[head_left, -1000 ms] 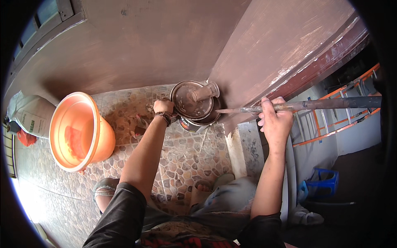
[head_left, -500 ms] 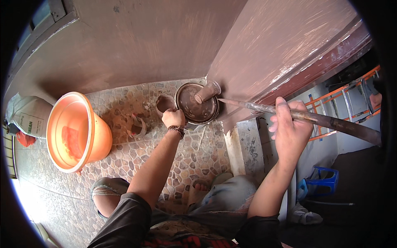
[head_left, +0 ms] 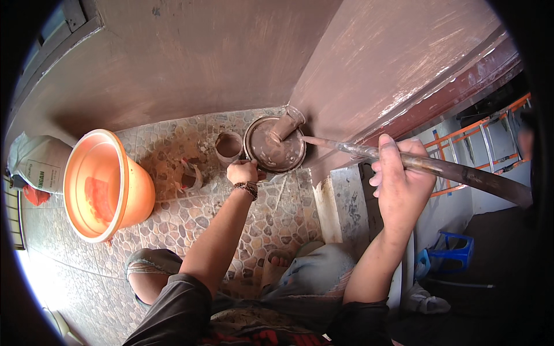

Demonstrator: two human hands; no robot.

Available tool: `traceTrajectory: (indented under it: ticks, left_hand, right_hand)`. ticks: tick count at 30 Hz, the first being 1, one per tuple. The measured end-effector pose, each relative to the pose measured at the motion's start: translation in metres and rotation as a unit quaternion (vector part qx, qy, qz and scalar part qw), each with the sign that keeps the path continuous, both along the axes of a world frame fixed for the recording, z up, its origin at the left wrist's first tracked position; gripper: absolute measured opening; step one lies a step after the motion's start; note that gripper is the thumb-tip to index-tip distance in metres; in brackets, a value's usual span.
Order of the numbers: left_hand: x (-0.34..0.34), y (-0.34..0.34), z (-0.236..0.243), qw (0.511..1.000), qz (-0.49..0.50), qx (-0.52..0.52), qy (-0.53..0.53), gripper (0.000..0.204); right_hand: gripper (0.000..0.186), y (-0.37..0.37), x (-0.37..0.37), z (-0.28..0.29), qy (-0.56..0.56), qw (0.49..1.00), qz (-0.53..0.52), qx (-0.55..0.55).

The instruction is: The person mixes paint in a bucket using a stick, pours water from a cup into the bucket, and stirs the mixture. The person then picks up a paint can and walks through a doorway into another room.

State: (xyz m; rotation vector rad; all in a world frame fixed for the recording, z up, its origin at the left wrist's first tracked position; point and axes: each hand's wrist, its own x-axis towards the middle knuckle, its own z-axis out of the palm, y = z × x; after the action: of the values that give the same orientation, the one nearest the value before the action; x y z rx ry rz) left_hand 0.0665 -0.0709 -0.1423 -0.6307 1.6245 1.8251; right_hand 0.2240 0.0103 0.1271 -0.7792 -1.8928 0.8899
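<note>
My right hand (head_left: 402,176) is wrapped round a long brown-stained pole (head_left: 456,171) that slants down leftward to a paint bucket. By the pole's tip, a brown-coated paint roller (head_left: 287,124) rests at the far right rim of that round paint bucket (head_left: 251,128), which holds brown paint. Closed at the bucket's near left rim is my left hand (head_left: 242,172), wearing a dark beaded bracelet; its fingertips are partly hidden. A small brown-smeared cup (head_left: 229,145) stands just beyond my left hand, beside the bucket.
A large orange tub (head_left: 122,190) stands left, with a white sack (head_left: 40,164) behind it. A small stained container (head_left: 190,176) sits on the pebbled floor. Brown walls (head_left: 208,63) meet behind the bucket. At right are a step (head_left: 350,202), an orange ladder (head_left: 487,144) and a blue stool (head_left: 453,252).
My left hand has shifted slightly nearer along the bucket's rim, showing more of the cup. The roller has moved slightly up and toward the far rim. My right hand has barely moved.
</note>
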Motion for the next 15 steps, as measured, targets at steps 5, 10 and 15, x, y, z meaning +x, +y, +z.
traceTrajectory:
  ticks: [5,10,15]
  left_hand:
    - [-0.005,-0.002,0.000,1.000,-0.021,-0.008,0.018,0.012]
    - [-0.004,-0.016,0.001,0.998,-0.044,-0.006,0.041,0.015]
    - [-0.008,-0.023,0.000,0.996,-0.059,0.002,0.068,0.017]
  right_hand:
    - [0.026,0.002,-0.001,-0.003,-0.016,1.000,0.013,-0.004]
    - [0.025,0.006,-0.006,-0.010,-0.028,0.999,0.024,0.006]
    - [0.025,0.013,-0.007,-0.015,-0.048,0.998,0.028,0.005]
